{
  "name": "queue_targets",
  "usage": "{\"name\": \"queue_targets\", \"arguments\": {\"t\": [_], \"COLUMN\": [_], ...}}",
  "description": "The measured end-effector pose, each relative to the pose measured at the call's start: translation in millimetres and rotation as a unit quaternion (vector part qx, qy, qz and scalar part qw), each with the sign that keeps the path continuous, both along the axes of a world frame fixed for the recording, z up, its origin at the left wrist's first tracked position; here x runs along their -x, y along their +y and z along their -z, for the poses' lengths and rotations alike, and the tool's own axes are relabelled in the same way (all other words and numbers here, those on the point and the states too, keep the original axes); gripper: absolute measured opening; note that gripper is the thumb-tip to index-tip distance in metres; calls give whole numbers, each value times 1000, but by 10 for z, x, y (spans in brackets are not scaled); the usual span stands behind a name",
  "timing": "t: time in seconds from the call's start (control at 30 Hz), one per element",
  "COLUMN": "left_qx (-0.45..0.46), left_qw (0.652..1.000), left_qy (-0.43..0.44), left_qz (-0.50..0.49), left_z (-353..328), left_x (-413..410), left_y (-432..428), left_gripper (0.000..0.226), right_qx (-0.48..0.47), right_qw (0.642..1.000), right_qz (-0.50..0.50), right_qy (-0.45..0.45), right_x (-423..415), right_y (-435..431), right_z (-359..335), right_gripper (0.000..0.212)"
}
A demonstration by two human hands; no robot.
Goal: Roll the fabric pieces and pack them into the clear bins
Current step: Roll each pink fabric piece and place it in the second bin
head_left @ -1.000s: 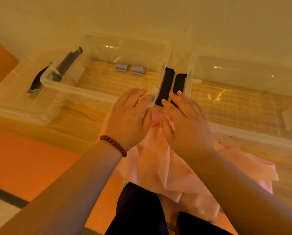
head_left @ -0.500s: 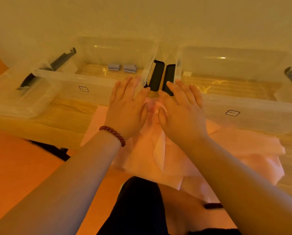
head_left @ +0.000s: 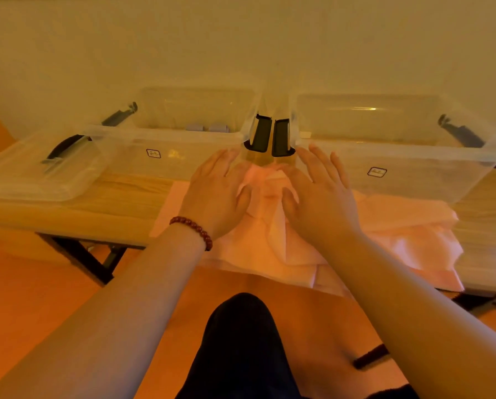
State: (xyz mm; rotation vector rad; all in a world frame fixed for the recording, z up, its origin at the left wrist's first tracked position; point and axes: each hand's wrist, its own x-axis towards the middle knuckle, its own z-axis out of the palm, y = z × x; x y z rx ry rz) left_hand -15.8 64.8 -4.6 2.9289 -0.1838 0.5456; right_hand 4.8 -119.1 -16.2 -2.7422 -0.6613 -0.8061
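Note:
A pink fabric piece (head_left: pixel 396 226) lies crumpled on the wooden table (head_left: pixel 120 194) and hangs over its near edge. My left hand (head_left: pixel 218 194) and my right hand (head_left: pixel 321 194) press flat on the fabric's far end, fingers straight and spread, with a small gap between them. Just beyond my fingertips stand two clear bins side by side. The left bin (head_left: pixel 166 139) holds two small grey fabric rolls (head_left: pixel 207 128) at its back. The right bin (head_left: pixel 413 156) appears empty.
A clear lid (head_left: pixel 33 174) with a dark handle lies at the table's left end. Black latches (head_left: pixel 269 135) hang between the two bins. A wall rises right behind the bins. My dark-trousered knee (head_left: pixel 241 341) is below the table edge, above an orange floor.
My hands have slid slightly apart on the pink fabric, showing more of it between them. The camera has dropped lower, so the bins now appear from the side.

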Motion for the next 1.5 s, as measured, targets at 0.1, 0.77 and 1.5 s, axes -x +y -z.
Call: {"name": "queue_targets", "arguments": {"t": [0.1, 0.77, 1.5], "left_qx": [-2, 316, 527], "left_qw": [999, 945, 841], "left_qy": [39, 70, 103], "left_qz": [6, 54, 71], "left_z": [58, 220, -544], "left_x": [58, -540, -325], "left_y": [-60, -261, -403], "left_gripper": [47, 18, 24], "right_qx": [-8, -144, -262], "right_qw": [999, 982, 964], "right_qz": [12, 30, 7], "right_qy": [51, 120, 55], "right_x": [112, -138, -100], "right_y": [-74, 5, -293], "right_z": [4, 141, -585], "right_gripper": [35, 37, 23]}}
